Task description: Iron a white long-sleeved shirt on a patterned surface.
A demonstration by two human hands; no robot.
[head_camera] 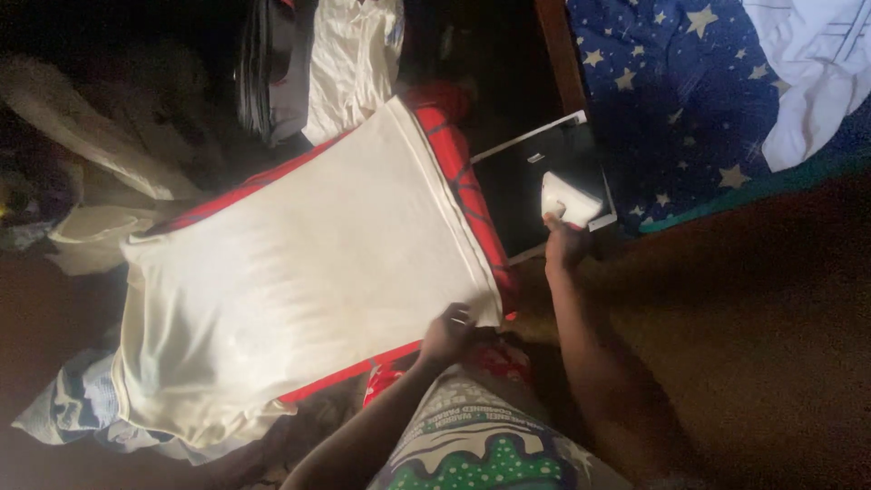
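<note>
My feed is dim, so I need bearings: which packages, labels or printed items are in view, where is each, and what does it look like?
Printed sack: bottom centre, by the left hand; grey-white with green shape, white dots and dark lettering.
Flat box: right of the white cloth; black with white edge, small white label on top; right hand at it.
No screens or signs.
</note>
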